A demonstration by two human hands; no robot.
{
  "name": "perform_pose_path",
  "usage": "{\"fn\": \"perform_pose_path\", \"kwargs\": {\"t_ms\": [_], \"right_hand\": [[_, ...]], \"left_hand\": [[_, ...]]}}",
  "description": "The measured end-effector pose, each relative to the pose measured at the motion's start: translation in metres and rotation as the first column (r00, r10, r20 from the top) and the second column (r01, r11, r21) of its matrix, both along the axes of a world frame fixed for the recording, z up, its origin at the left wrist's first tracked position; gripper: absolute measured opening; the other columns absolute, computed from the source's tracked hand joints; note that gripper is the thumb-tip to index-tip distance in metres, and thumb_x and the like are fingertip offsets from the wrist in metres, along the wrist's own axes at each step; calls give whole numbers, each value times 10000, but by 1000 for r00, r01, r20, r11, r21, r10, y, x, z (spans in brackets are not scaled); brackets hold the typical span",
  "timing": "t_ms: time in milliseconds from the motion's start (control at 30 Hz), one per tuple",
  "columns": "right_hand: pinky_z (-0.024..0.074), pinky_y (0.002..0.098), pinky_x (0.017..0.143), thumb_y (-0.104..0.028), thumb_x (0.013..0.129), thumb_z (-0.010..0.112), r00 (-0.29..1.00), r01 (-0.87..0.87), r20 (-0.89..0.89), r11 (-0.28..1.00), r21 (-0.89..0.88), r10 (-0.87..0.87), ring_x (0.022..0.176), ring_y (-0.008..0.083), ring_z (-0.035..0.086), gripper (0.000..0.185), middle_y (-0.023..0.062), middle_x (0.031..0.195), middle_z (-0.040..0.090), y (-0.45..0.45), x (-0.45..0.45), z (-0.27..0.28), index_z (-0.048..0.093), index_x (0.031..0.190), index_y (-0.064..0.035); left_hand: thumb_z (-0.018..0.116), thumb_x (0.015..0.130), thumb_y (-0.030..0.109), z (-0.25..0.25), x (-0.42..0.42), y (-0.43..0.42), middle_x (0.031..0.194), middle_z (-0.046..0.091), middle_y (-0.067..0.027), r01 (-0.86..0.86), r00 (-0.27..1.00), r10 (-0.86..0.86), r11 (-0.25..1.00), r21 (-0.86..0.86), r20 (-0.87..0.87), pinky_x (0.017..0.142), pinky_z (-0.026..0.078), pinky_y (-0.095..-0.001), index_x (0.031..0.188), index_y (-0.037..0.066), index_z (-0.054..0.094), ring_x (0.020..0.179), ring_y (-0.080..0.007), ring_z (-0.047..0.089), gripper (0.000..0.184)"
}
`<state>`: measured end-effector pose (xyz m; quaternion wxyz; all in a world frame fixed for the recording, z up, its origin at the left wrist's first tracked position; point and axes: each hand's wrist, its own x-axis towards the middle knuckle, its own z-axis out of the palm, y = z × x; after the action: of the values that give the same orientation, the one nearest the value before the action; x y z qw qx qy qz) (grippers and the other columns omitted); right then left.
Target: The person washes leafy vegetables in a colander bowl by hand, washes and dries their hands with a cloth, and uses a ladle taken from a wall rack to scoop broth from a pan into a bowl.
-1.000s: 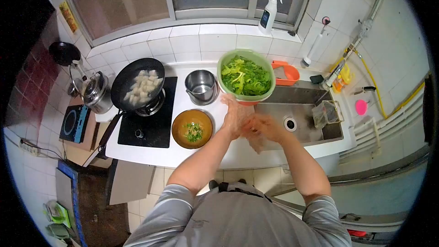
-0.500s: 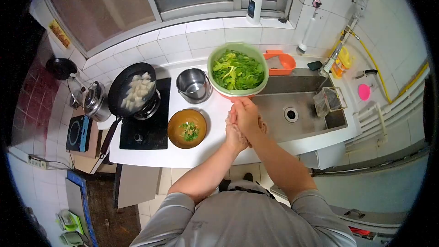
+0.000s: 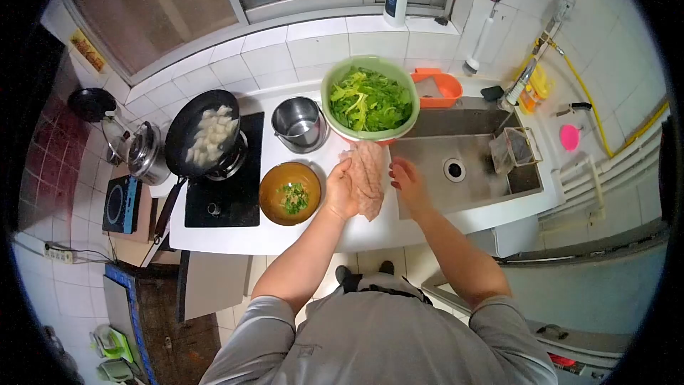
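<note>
A crumpled pinkish-beige cloth (image 3: pixel 368 178) hangs from my left hand (image 3: pixel 342 189), whose fingers are closed on its left side. My right hand (image 3: pixel 410 184) is apart from the cloth, over the near left edge of the sink, its fingers loosely spread and holding nothing. Just beyond the cloth stands a green basin (image 3: pixel 327 110) full of leafy greens (image 3: pixel 374 100). To the left of my left hand is an amber bowl (image 3: pixel 269 203) with chopped green and pale bits at its bottom.
A black pan (image 3: pixel 178 135) with white chunks sits on the black cooktop (image 3: pixel 235 215), its handle jutting toward me. Beside it stands a steel pot (image 3: pixel 296 125). The steel sink (image 3: pixel 427 160) lies to the right, with an orange container (image 3: pixel 445 89) behind it.
My hands were clasped together around the cloth. They have now parted: the right let go and moved right, while the left kept the cloth, which now hangs more open.
</note>
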<state>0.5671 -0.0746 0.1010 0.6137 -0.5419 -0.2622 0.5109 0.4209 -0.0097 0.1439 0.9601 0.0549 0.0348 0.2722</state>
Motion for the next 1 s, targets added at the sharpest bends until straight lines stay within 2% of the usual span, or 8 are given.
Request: {"fn": "perform_pose_path", "kwargs": {"t_ms": [133,233,400,533,733,867,967,1000], "right_hand": [[489,283,814,-314,959,452,821,24,-571,1000,4,-18,965,161,566,357,70,1135,548,1,-14,-4,491,1202,-56],[473,288,872,-242,955,445,824,69,-566,995,71,-17,979,183,571,319,84,1112,569,-7,-29,17,501,1196,-41],[484,283,819,-81,903,456,980,73,-190,995,63,-60,930,168,576,257,85,1026,592,-10,-38,12,529,1142,-24],[481,276,775,-24,847,514,928,35,359,982,183,-100,894,146,572,293,68,982,602,-16,-62,-11,536,1138,-5],[488,265,665,-34,820,548,949,-196,249,980,-22,195,765,131,575,243,59,895,596,-17,-33,-7,549,1060,0],[416,223,467,-43,825,582,933,54,-358,998,25,-41,584,106,536,192,40,823,576,-12,-16,17,553,1015,-39],[453,269,541,-83,812,602,973,-204,-118,978,-38,198,646,116,541,164,32,816,582,-21,-45,32,598,973,-53],[459,309,571,-82,791,604,934,-225,305,969,99,186,663,161,556,155,57,809,585,-19,-52,17,606,943,-56]], "left_hand": [[427,867,280,-24,20,-22,1287,487,-112,15,996,-18,999,-37,-86,1012,345,-398,1275,60,456,1171,-279,460,464],[432,843,111,-35,38,-15,1086,568,-90,-85,893,218,941,328,-394,876,425,-333,1104,22,549,989,-207,536,299],[390,847,16,-17,31,-2,870,580,-72,179,237,859,420,890,-453,687,486,-318,961,-5,565,765,-190,568,210],[469,933,208,-49,45,0,854,617,-72,-433,422,620,779,453,-662,677,481,-303,1035,-14,559,763,-155,592,260],[515,899,222,-79,17,25,917,637,-185,367,151,818,476,799,-556,746,484,-348,1040,-46,573,845,-269,624,308],[489,904,271,-56,8,13,1012,615,-262,539,90,780,485,689,-620,815,461,-412,996,-40,589,954,-378,598,338],[449,925,299,-80,25,-2,1055,609,-232,164,470,561,703,692,-682,828,465,-407,1044,-16,572,989,-348,591,358],[440,929,303,-83,29,-9,1070,604,-226,83,575,437,810,581,-691,829,469,-400,1068,-14,555,993,-339,591,365]]}}
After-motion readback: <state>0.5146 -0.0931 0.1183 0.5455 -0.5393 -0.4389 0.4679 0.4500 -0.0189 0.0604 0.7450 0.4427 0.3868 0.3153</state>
